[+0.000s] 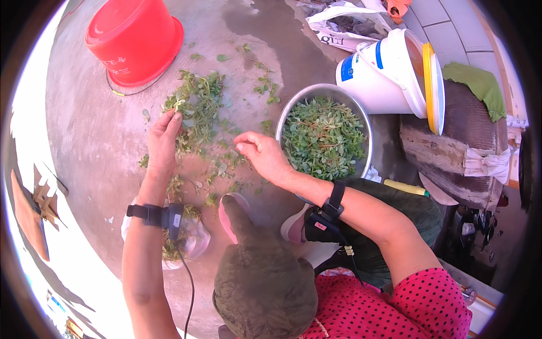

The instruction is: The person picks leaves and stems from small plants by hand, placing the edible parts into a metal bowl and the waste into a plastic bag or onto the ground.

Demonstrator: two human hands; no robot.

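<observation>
My left hand (163,138) pinches a leafy green sprig (179,105) between thumb and fingertips, at the left edge of a loose heap of greens (202,101) on the concrete floor. To its right, my right hand (261,157) hovers over scattered leaves, thumb and forefinger drawn close together; whatever is between them is too small to make out. Just beyond that hand stands a round metal basin (368,127), filled with small-leaved green sprigs (322,135). Both wrists wear black straps with small devices.
An upturned red bucket (135,42) stands at the far left. Right of the basin, a white bucket (375,70) with a yellow rim lies tipped. A plastic bag (197,240) with greens lies beside my left forearm. A white sack (344,25) lies at the back.
</observation>
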